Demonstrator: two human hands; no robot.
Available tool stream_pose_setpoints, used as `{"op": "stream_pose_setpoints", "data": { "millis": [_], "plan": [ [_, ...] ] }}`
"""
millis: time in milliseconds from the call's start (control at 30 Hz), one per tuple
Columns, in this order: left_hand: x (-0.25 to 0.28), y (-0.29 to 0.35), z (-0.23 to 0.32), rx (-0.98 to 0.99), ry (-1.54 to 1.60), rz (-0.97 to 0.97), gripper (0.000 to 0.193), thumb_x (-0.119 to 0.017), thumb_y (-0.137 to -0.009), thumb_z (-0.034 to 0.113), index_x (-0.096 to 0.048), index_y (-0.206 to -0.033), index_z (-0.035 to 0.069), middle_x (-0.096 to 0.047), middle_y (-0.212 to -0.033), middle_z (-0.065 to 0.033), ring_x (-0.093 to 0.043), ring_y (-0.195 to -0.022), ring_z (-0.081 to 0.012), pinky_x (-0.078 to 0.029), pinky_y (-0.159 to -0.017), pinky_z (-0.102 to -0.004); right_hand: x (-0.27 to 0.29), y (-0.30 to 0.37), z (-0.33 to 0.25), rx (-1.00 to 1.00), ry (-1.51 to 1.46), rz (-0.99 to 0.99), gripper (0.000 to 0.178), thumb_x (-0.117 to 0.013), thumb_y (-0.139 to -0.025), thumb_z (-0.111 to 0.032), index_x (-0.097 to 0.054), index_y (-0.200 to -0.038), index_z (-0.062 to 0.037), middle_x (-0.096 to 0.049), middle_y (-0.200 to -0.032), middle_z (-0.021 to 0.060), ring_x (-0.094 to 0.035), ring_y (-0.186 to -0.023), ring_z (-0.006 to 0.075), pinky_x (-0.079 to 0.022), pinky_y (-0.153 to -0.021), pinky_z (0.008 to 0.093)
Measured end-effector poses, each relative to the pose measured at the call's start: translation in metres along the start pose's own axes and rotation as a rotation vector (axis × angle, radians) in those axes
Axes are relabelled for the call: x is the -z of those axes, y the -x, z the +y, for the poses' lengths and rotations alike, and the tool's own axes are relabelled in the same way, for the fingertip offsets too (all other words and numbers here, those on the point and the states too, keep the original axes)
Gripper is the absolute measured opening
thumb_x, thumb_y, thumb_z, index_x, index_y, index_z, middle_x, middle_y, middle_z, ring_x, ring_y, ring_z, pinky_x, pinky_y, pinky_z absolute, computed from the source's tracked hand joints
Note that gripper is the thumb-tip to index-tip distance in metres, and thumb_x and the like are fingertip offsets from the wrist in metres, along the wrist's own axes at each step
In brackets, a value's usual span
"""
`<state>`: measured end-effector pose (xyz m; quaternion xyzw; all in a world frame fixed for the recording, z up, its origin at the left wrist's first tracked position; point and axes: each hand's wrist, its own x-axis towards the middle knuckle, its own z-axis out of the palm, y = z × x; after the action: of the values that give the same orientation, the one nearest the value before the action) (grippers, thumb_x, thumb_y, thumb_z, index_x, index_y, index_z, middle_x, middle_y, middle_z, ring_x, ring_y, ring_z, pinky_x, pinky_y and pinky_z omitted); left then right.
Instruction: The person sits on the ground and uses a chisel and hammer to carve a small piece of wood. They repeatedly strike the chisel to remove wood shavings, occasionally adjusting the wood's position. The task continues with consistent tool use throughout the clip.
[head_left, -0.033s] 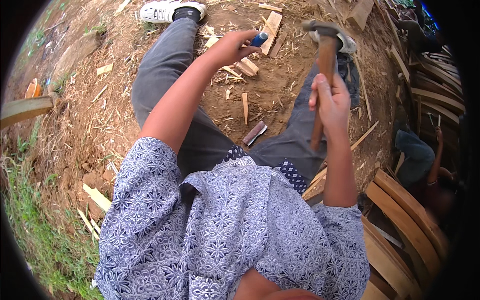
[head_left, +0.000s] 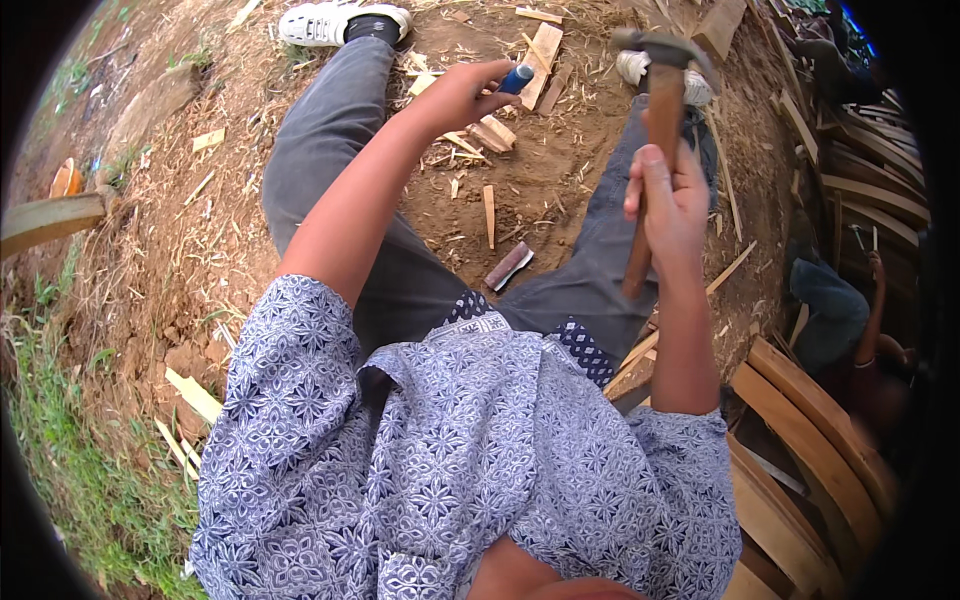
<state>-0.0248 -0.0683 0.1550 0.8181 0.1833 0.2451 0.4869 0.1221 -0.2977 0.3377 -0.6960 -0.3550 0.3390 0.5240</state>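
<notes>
With split wood pieces [head_left: 493, 133] lying near 12 o'clock, I judge the work partly done, though how much is left I can't tell. At 12 o'clock my left hand [head_left: 468, 94] pinches a blue-ended tool [head_left: 516, 79] between thumb and fingers, while at 2 o'clock my right hand [head_left: 672, 205] is wrapped round a claw hammer [head_left: 663, 120], well apart from it. My left hand hides the tool's lower part; the co-worker [head_left: 830, 297] at 3 o'clock is dim.

Planks [head_left: 822, 420] lie at right — a co-worker [head_left: 830, 300] nearby, seemingly seated — green grass [head_left: 95, 475] at left.
</notes>
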Motion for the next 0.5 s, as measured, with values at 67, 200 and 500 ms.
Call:
{"op": "stream_pose_setpoints", "data": {
  "millis": [67,200,500],
  "plan": [
    [0.001,0.002,0.0,0.006,0.008,-0.006,0.037,-0.076,-0.094,0.018,-0.065,-0.129,0.009,-0.076,-0.11,-0.0105,-0.073,-0.105,-0.0255,-0.058,-0.089,-0.0397,-0.003,-0.001,-0.006,0.128,0.082,0.002,0.024,-0.058,-0.107,-0.02,-0.059,-0.124,-0.0034,-0.061,-0.086,0.0013,-0.056,-0.062,0.007,-0.046,-0.054,0.0237],
    [-0.003,-0.004,0.003,-0.006,0.033,-0.041,0.038,-0.076,-0.094,0.017,-0.065,-0.129,0.009,-0.076,-0.108,-0.0118,-0.073,-0.1,-0.0242,-0.057,-0.086,-0.039,-0.016,-0.019,0.016,0.204,0.514,-0.008,0.039,-0.061,-0.105,-0.028,-0.056,-0.134,-0.0027,-0.06,-0.088,0.0028,-0.056,-0.071,0.0084,-0.047,-0.063,0.0292],
    [0.0,-0.002,0.008,-0.022,-0.015,-0.005,0.035,-0.076,-0.094,0.021,-0.065,-0.125,0.008,-0.076,-0.101,-0.0143,-0.074,-0.091,-0.0246,-0.056,-0.08,-0.0395,-0.022,-0.008,-0.032,0.314,0.078,-0.044,0.042,-0.056,-0.109,-0.025,-0.048,-0.146,-0.0095,-0.049,-0.078,-0.0032,-0.045,-0.058,0.0016,-0.039,-0.049,0.021]
  ]
}}
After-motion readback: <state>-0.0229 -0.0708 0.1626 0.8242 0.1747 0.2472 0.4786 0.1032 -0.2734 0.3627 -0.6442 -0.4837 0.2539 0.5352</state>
